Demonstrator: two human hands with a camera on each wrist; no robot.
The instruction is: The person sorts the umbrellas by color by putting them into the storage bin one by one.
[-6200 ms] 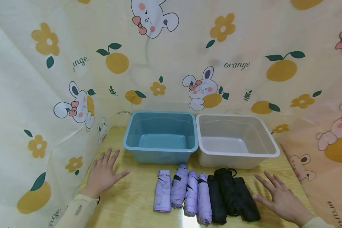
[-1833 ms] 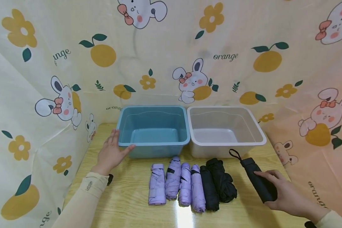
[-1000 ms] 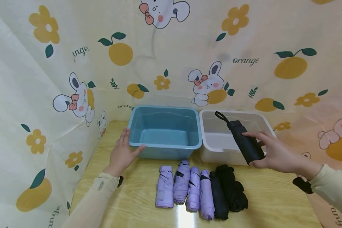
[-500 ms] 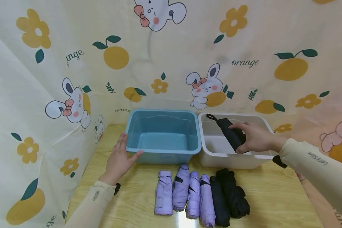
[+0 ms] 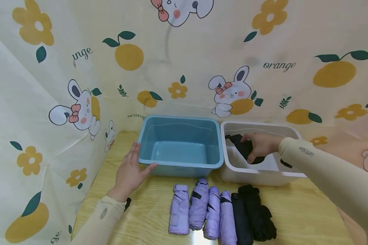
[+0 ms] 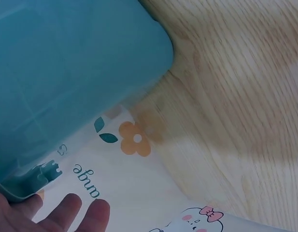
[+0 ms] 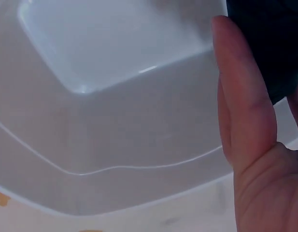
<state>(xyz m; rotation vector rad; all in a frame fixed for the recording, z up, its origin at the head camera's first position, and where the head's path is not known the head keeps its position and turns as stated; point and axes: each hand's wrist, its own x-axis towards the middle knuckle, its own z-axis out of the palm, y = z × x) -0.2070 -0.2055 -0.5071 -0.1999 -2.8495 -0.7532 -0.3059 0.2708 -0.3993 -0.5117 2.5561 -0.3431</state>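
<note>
My right hand [image 5: 265,146] grips a folded black umbrella [image 5: 243,147], lowered inside the white tub [image 5: 257,177]. It lies slanted, its strap end toward the tub's back left corner. In the right wrist view, my thumb and fingers are around the dark umbrella [image 7: 274,48], above the tub's pale floor. My left hand [image 5: 130,175] rests at the front left corner of the blue tub [image 5: 181,166], fingers fairly straight along its side and thumb by the front rim. The left wrist view shows fingertips [image 6: 64,212] at that rim.
In front of the tubs, several folded lilac umbrellas [image 5: 179,212] lie side by side. A slim black umbrella [image 5: 241,217] and a bulkier black one [image 5: 259,216] continue that row to the right. A printed cloth [image 5: 184,51] hangs behind and beside the wooden table [image 5: 150,211].
My right hand has taken the rightmost black umbrella from the row, carried it up over the white tub and lowered it inside. My left hand has moved onto the blue tub's corner.
</note>
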